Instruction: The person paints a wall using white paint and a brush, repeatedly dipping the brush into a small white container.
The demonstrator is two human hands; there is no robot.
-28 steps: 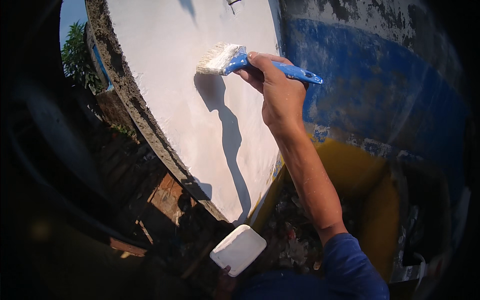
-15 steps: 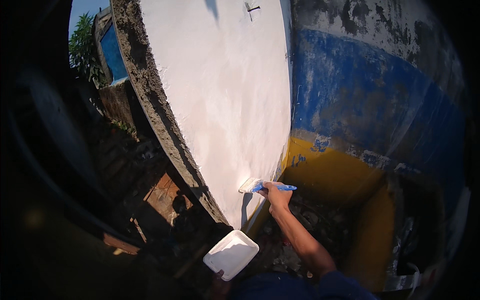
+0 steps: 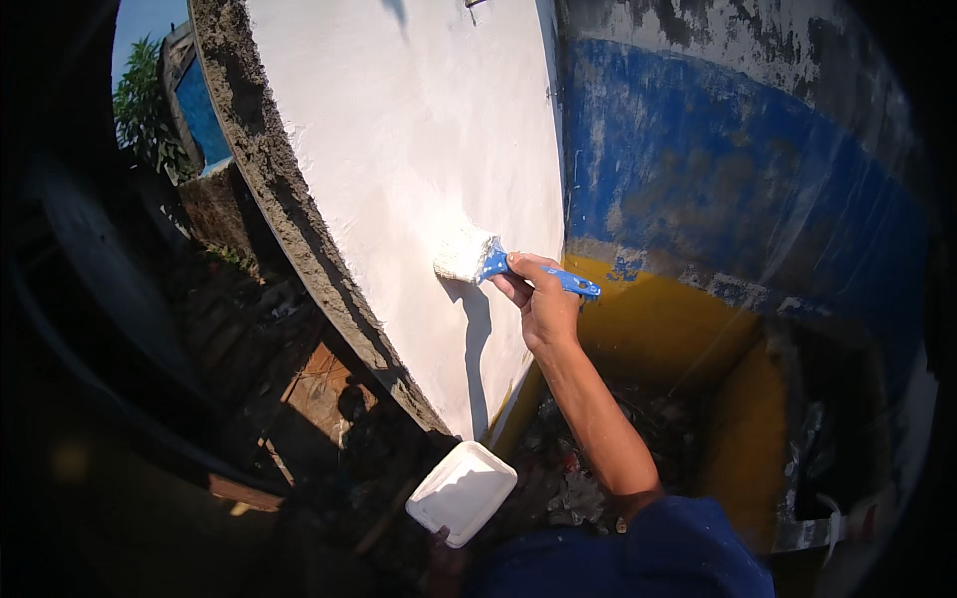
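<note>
My right hand (image 3: 543,299) grips a paintbrush (image 3: 495,261) by its blue handle. The white, paint-loaded bristles lie against the white wall (image 3: 399,149), and a long shadow falls below them. Low in the view, my left hand (image 3: 446,558) holds a white rectangular tray (image 3: 462,493) by its near edge. That hand is in deep shade; its thumb shows dimly on the tray's rim. The tray has a pale inside, partly in shadow, just under the wall's lower tip.
A rough bare cement edge (image 3: 264,149) bounds the white wall on the left. To the right stands a blue wall (image 3: 698,159) with a yellow lower band (image 3: 648,319). Dark rubble (image 3: 588,478) lies below. A plant (image 3: 150,105) grows at the far left.
My right hand has moved the paintbrush up the white wall and slightly left, with the arm stretched further. The tray stays in nearly the same place. The view has shifted a little.
</note>
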